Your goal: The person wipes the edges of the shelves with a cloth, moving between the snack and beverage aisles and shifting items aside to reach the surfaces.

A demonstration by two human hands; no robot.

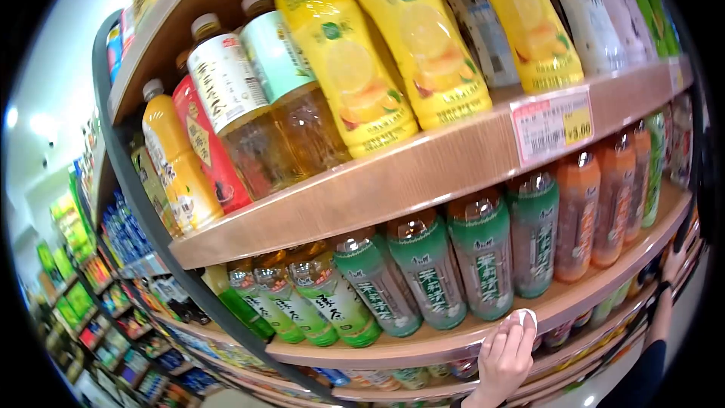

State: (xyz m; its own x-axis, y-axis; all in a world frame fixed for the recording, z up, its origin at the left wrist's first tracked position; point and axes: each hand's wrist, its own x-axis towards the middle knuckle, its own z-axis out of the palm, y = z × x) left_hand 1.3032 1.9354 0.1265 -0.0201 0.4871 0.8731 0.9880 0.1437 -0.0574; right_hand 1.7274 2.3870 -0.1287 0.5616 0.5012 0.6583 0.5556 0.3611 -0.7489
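Observation:
My left hand (504,359) is closed on a small white cloth (526,319), its fingers pressed together around it. The cloth is against the front edge of the lower drink shelf (430,351), just below the green-labelled bottles (483,264). Far to the right, my right hand (671,263) is by the right end of the same shelf, with a dark band at the wrist and a dark sleeve. Its fingers are small and blurred at the rim of the view, so I cannot make out their grip.
Yellow-wrapped lemon drink bottles (423,38) and tea bottles (234,98) stand on the upper shelf (362,196), which bears a price tag (553,125). Orange drink bottles (578,215) and green tea bottles (332,295) share the lower shelf. More stocked racks (113,310) stand at the left.

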